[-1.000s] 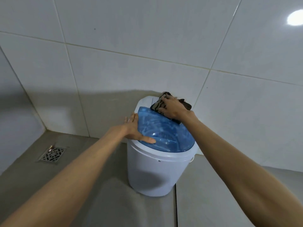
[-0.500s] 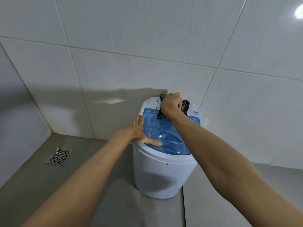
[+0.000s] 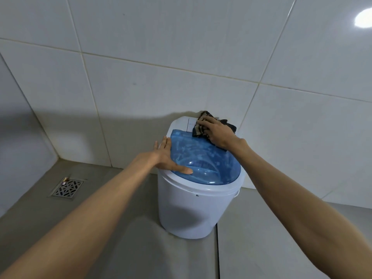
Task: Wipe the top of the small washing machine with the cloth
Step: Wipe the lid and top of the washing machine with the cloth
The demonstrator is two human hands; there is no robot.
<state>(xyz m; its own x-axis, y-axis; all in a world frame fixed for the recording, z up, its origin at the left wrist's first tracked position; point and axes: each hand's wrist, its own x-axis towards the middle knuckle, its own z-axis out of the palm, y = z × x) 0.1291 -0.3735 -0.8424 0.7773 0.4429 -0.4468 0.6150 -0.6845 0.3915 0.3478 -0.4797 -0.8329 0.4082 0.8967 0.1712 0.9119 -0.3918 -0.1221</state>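
Observation:
A small white round washing machine (image 3: pixel 189 210) stands on the grey floor against the tiled wall. Its blue translucent lid (image 3: pixel 207 164) is streaked and wet-looking. At the back of the top is a white control panel (image 3: pixel 181 123). My right hand (image 3: pixel 217 133) presses a dark striped cloth (image 3: pixel 201 129) flat onto the right part of that panel, partly over the lid's rear edge. My left hand (image 3: pixel 167 158) lies flat with fingers apart on the lid's left rim, thumb resting on the blue lid.
A metal floor drain (image 3: pixel 67 188) sits in the floor at the left near the corner. White tiled walls (image 3: pixel 181 57) close in behind and to the left. A floor joint (image 3: pixel 218 254) runs toward me from under the machine.
My right hand went from bunching the cloth in a fist to pressing it flat with spread fingers on the back panel. My left hand stayed on the lid's left rim.

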